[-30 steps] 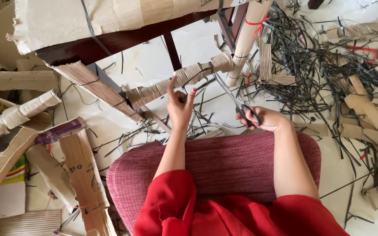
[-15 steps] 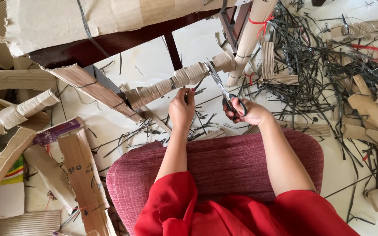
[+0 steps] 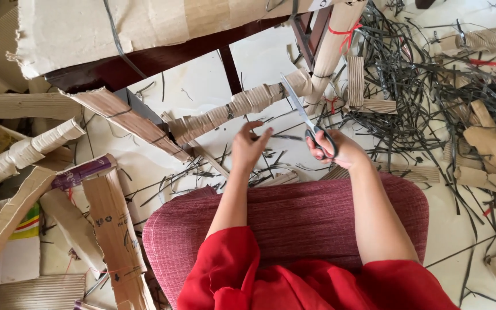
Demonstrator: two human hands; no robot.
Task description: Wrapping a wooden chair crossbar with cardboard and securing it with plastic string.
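Gripping scissors [image 3: 311, 123] in right hand [image 3: 340, 150], left hand [image 3: 248, 146] loosely open

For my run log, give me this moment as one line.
right hand: holds black-handled scissors, blades by cardboard-wrapped bar | left hand: fingers spread, just below bar, grips nothing | floor: cut black straps

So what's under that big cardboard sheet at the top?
Under the cardboard sheet a dark wooden frame pokes out, with legs going down to the white floor. The rest of the frame is covered.
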